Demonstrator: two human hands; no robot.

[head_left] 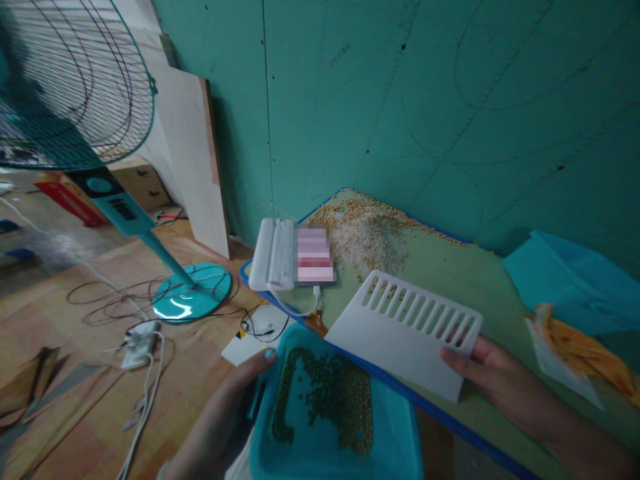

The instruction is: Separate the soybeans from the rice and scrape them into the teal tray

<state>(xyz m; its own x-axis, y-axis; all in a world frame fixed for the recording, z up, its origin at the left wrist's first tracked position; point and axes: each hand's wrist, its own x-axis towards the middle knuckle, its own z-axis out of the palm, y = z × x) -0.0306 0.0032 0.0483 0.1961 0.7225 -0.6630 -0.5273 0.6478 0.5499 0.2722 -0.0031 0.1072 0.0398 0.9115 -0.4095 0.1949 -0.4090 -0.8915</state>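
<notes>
My left hand grips the left rim of a blue plastic container, thumb on its top edge. Dark green beans lie in the container, which hangs below the near edge of a green table. My right hand holds a white slotted scraper board by its right end, slanting from the table down over the container. A heap of yellow beans mixed with white grains lies on the table's far side by the wall.
A white device with a cable rests on the table's left corner. Blue cloth and an orange packet lie at right. A teal standing fan, cords, a power strip and wooden boards occupy the floor at left.
</notes>
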